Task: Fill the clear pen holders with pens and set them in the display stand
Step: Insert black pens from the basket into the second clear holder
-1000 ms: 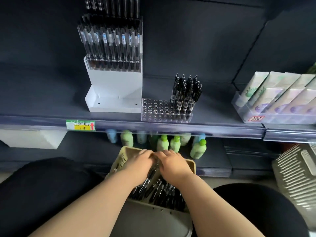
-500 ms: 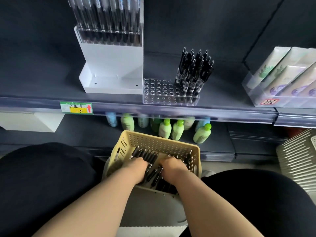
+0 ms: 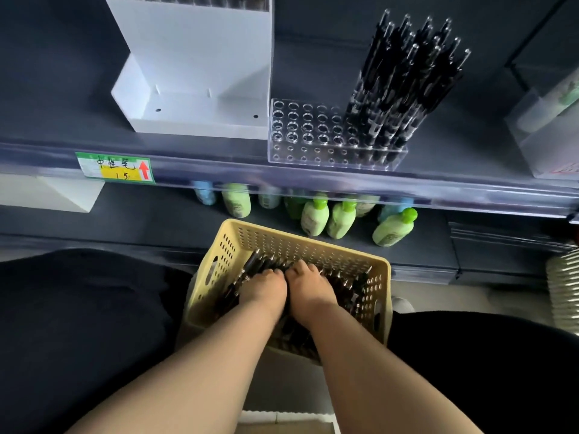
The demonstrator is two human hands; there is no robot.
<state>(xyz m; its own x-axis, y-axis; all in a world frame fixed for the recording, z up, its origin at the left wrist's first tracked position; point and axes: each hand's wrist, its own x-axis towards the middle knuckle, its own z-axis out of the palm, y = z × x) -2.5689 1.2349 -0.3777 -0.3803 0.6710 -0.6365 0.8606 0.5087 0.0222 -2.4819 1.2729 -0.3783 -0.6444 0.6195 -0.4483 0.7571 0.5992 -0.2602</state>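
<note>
Both hands are down in the yellow perforated basket [image 3: 226, 245] at lower centre of the frame, side by side with knuckles up. The left hand [image 3: 266, 291] and right hand [image 3: 308, 288] have their fingers bent down into the pile of loose black pens [image 3: 254, 264]. The fingertips are buried, so I cannot tell whether either hand actually has pens gripped or is only raking them together. The clear pen holder [image 3: 310, 133] sits on the shelf at upper centre, just beside the right side of the white display stand [image 3: 200, 89]. Its right end is packed with upright black pens [image 3: 404, 83], while the left and middle holes are empty. The stand's lower tray has no holder in it; the upper tier is cut off at the top edge, its contents unclear. Judged progress is partway: this holder is roughly a third filled. Left to do: pull a bunch from the basket, plug the empty holes, then lift the holder into the stand's tray. Price label [image 3: 116, 167] on the shelf edge at left, green bottles [image 3: 315, 214] on the shelf below.
</note>
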